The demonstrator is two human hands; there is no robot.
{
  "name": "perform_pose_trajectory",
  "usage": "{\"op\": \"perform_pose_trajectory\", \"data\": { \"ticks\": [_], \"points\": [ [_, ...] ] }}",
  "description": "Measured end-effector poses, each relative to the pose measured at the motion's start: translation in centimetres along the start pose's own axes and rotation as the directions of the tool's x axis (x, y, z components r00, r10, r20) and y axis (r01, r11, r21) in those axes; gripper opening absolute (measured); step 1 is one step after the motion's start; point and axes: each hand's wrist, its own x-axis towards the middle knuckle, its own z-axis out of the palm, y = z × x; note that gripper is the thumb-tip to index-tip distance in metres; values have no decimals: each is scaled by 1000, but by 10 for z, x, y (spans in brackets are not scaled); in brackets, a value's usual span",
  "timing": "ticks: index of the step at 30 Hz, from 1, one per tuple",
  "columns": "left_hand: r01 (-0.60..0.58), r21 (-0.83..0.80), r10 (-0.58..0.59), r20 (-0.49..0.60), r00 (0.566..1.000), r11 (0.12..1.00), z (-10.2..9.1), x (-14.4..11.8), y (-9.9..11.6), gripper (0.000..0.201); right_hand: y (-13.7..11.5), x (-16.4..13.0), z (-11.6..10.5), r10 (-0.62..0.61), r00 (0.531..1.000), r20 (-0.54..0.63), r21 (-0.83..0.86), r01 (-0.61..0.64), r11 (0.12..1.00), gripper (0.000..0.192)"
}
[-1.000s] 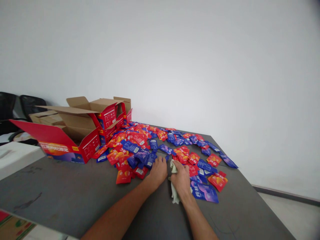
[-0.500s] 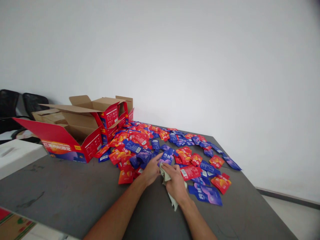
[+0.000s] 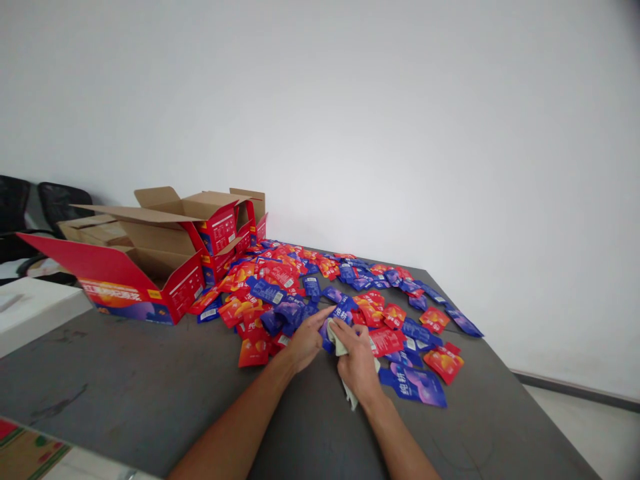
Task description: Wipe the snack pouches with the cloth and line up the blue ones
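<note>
While the left grip pinches the blue pouch by its edge at the near side of the loose pouches, the right grip, clamped on the pale cloth, should press flat, lest the pouch crease.

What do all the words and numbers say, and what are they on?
"纯": lowest blue pouch at right; its next character is too blurred.
Blue pouch touching the cloth: white characters, too blurred.
Front red box: big white letters, too blurred.
Small print on that box's side and other pouches: too small.
No readable numbers.
</note>
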Motion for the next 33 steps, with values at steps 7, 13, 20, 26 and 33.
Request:
{"op": "perform_pose_trajectory", "data": {
  "ticks": [7,13,20,26,33],
  "points": [
    [4,-166,-23,-112,993,986,1,5,4,70,-5,-1,2,-14,999,33,98,10,995,79],
    [-141,-99,100,-336,936,985,-6,11,1,59,3,2,-4,176,958,-228,117,-152,981,58],
    [-71,8,70,-299,952,997,-7,11,-4,51,-1,-1,2,72,984,-162,218,-35,975,61],
    [81,-249,-143,-239,961,965,0,10,-8,28,-6,-5,11,-76,997,-4,201,75,977,75],
    [122,-241,-171,-196,965,963,5,8,-7,23,2,-2,5,16,995,-99,87,-7,996,79]
  ]
}}
